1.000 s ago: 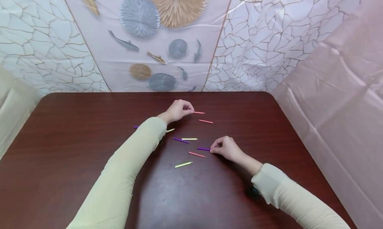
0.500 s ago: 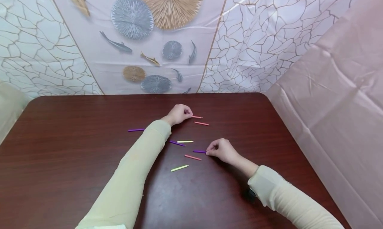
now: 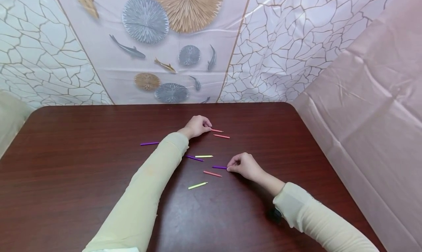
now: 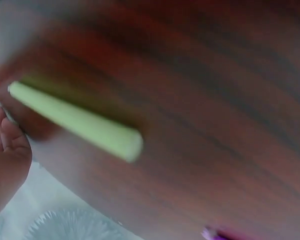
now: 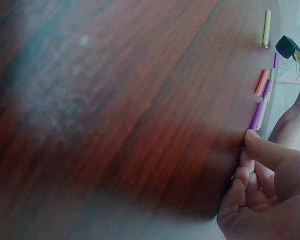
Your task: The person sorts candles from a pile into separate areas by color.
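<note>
My left hand (image 3: 197,126), at the far side of the table, pinches one end of a thin pink candle (image 3: 217,130) between thumb and fingertips. A second pink candle (image 3: 221,136) lies just in front of it. Nearer to me, my right hand (image 3: 245,166) pinches the right end of a purple candle (image 3: 219,167), which lies along the tabletop. In the right wrist view, thumb and fingers meet at the end of this purple candle (image 5: 256,116). A yellow-green candle (image 4: 75,120) lies close under the left wrist camera; the left arm hides it in the head view.
Between the hands lie a yellow candle (image 3: 204,156) and a purple candle (image 3: 195,158). A pink candle (image 3: 212,174) and a yellow-green one (image 3: 197,185) lie nearer to me. Left of my sleeve is another purple candle (image 3: 149,144). Patterned cloth (image 3: 165,43) hangs behind the dark wooden table (image 3: 82,171).
The head view has shifted slightly. My left forearm now covers the yellow-green candle beside it and uncovers more of the left purple one. The left hand's pink candle has shifted slightly towards me.
</note>
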Motion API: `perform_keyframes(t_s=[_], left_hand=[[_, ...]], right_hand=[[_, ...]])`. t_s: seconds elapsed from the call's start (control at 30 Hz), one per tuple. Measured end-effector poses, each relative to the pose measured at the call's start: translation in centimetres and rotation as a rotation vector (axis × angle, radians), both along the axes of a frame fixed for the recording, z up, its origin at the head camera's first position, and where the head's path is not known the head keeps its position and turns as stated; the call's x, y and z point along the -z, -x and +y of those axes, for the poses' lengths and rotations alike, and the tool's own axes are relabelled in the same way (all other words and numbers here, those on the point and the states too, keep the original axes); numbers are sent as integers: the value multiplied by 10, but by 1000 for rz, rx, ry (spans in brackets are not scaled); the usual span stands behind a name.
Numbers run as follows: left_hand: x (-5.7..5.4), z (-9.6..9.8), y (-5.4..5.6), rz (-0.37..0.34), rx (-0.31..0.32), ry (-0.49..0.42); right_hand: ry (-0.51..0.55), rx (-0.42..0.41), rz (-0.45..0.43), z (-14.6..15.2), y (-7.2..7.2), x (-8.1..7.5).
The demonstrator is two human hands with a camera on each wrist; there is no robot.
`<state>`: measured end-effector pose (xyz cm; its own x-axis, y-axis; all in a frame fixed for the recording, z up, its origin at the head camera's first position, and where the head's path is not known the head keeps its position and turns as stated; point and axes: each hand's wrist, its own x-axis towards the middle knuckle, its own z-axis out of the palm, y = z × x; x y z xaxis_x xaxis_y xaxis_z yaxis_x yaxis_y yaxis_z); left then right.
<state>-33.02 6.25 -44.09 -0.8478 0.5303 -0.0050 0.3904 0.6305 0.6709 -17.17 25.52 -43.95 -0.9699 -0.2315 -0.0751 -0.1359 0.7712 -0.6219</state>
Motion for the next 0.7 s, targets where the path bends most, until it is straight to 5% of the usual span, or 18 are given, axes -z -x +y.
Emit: perform_keyframes(t_s=[0.4, 0.7], left_hand=[[-27, -56, -7, 39, -84, -115], [-31, -102, -37, 13, -87, -122]], right_hand=[[-3, -10, 17, -3, 2, -1], [-16, -6, 11, -2, 1, 1]])
